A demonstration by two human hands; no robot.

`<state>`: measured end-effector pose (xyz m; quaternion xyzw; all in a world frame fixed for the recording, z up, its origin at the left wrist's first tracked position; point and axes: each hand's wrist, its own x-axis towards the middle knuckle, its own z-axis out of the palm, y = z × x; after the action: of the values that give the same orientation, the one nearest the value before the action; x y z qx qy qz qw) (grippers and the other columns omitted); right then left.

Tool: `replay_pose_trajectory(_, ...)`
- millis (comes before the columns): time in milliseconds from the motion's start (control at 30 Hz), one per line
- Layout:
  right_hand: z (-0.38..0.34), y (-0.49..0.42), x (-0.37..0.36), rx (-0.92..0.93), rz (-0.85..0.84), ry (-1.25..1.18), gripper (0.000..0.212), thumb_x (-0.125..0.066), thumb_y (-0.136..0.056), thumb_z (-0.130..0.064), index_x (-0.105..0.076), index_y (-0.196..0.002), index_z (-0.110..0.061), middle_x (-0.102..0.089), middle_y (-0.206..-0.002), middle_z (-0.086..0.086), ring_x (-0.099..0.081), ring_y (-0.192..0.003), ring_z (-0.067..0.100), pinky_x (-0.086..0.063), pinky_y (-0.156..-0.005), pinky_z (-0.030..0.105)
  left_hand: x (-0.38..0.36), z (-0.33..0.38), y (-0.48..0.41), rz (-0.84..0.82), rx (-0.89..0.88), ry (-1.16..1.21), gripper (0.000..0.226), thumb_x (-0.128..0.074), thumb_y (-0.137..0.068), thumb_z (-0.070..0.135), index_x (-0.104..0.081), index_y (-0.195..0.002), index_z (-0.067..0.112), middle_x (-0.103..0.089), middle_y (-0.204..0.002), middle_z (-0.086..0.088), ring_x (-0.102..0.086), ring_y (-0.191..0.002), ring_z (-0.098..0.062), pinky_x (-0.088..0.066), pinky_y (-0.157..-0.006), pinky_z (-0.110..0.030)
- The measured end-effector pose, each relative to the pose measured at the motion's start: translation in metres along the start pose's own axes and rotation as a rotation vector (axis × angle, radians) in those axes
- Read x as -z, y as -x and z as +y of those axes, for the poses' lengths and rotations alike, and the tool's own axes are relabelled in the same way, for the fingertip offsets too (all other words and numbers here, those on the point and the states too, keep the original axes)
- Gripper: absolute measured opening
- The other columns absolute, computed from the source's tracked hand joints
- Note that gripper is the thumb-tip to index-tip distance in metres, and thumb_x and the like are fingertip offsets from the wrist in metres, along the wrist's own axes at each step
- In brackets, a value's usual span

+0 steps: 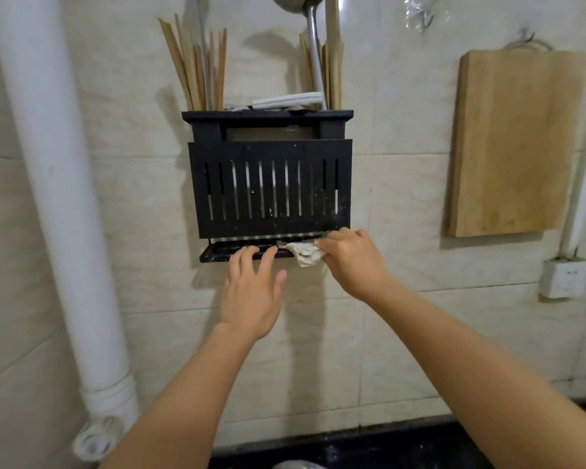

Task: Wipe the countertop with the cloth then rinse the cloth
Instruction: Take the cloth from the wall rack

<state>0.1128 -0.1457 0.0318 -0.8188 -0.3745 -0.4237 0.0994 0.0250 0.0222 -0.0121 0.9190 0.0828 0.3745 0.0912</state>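
Note:
A small off-white cloth is bunched in my right hand, which grips it against the right end of the drip tray under a black slotted wall rack. My left hand reaches up with straight fingers, its fingertips resting on the tray's front edge just left of the cloth. A strip of dark countertop shows along the bottom edge, below both forearms.
Chopsticks and a metal ladle stand in the rack's top. A wooden cutting board hangs at right above a wall socket. A thick white pipe runs down the tiled wall at left.

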Motion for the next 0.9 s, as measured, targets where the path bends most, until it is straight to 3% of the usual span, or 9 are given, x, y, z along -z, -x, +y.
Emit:
replay_pose_trajectory(100,0.006,0.015,0.018,-0.029,-0.066,-0.004,0.018,-0.054,-0.092,-0.01,-0.07,-0.101,-0.012,-0.067,-0.093,0.006,-0.057,-0.09,0.028,-0.026,-0.069,0.032,0.009,0.002,-0.002,-0.059,0.008,-0.006,0.053,-0.027,-0.1,0.045,-0.025,-0.148,0.023,-0.024,-0.149,-0.009,-0.009,-0.138,-0.024,-0.026,-0.11,-0.041)
replay_pose_trajectory(167,0.007,0.031,0.033,-0.091,-0.077,-0.075,0.018,-0.054,-0.092,-0.011,-0.07,-0.098,-0.012,-0.066,-0.089,0.007,-0.057,-0.086,0.029,-0.027,-0.067,0.033,0.015,0.008,-0.003,-0.091,0.034,-0.009,0.054,-0.024,-0.1,0.046,-0.024,-0.148,0.022,-0.023,-0.15,-0.01,-0.009,-0.139,-0.025,-0.022,-0.112,-0.041)
replay_pose_trajectory(300,0.014,0.077,0.07,-0.39,-0.104,-0.401,0.021,-0.056,-0.089,-0.011,-0.059,-0.071,0.0,-0.053,-0.063,0.013,-0.045,-0.061,0.024,-0.029,-0.054,0.032,0.014,0.041,0.018,-0.078,0.021,0.065,0.053,-0.023,-0.1,0.044,-0.026,-0.148,0.021,-0.023,-0.15,-0.012,-0.016,-0.137,-0.028,-0.022,-0.112,-0.044)
replay_pose_trajectory(400,0.026,0.133,0.102,-0.614,-0.245,-0.517,0.037,-0.059,-0.089,-0.013,-0.048,-0.054,-0.009,-0.041,-0.052,0.004,-0.037,-0.05,0.014,-0.025,-0.045,0.025,-0.002,0.084,0.056,-0.124,0.005,0.191,0.05,-0.026,-0.1,0.041,-0.03,-0.145,0.019,-0.03,-0.144,-0.013,-0.023,-0.131,-0.029,-0.029,-0.106,-0.044)
replay_pose_trajectory(467,0.034,0.182,0.125,-0.701,-0.391,-0.546,0.035,-0.06,-0.09,-0.015,-0.053,-0.056,-0.012,-0.046,-0.054,0.0,-0.041,-0.05,0.01,-0.032,-0.046,0.021,-0.018,0.12,0.087,-0.221,-0.017,0.239,0.05,-0.026,-0.1,0.04,-0.031,-0.144,0.017,-0.032,-0.143,-0.013,-0.025,-0.13,-0.029,-0.03,-0.105,-0.044)
replay_pose_trajectory(567,0.049,0.26,0.165,-0.811,-0.494,-0.505,0.025,-0.064,-0.09,-0.02,-0.069,-0.074,-0.002,-0.059,-0.063,0.006,-0.05,-0.054,0.009,-0.038,-0.05,0.02,-0.037,0.183,0.136,-0.387,-0.068,0.292,0.051,-0.026,-0.1,0.042,-0.03,-0.145,0.018,-0.031,-0.144,-0.013,-0.024,-0.133,-0.029,-0.03,-0.106,-0.043)
replay_pose_trajectory(633,0.059,0.312,0.198,-0.877,-0.488,-0.454,0.023,-0.066,-0.088,-0.022,-0.072,-0.078,-0.001,-0.064,-0.067,0.01,-0.051,-0.055,0.008,-0.036,-0.047,0.017,-0.041,0.23,0.171,-0.474,-0.129,0.334,0.053,-0.028,-0.099,0.044,-0.028,-0.146,0.019,-0.031,-0.144,-0.013,-0.023,-0.133,-0.028,-0.031,-0.106,-0.044)
replay_pose_trajectory(733,0.072,0.392,0.258,-1.0,-0.458,-0.367,0.019,-0.068,-0.086,-0.024,-0.075,-0.082,-0.007,-0.071,-0.078,0.011,-0.058,-0.066,0.012,-0.041,-0.054,0.023,-0.037,0.304,0.228,-0.557,-0.23,0.371,0.054,-0.029,-0.098,0.046,-0.029,-0.144,0.019,-0.034,-0.142,-0.013,-0.027,-0.131,-0.029,-0.034,-0.104,-0.043)
replay_pose_trajectory(900,0.081,0.528,0.375,-1.185,-0.406,-0.261,0.012,-0.069,-0.085,-0.025,-0.075,-0.085,-0.015,-0.068,-0.077,-0.001,-0.059,-0.071,0.009,-0.045,-0.058,0.023,-0.013,0.429,0.341,-0.669,-0.37,0.393,0.056,-0.028,-0.098,0.05,-0.029,-0.144,0.019,-0.032,-0.145,-0.011,-0.028,-0.132,-0.03,-0.036,-0.1,-0.046)
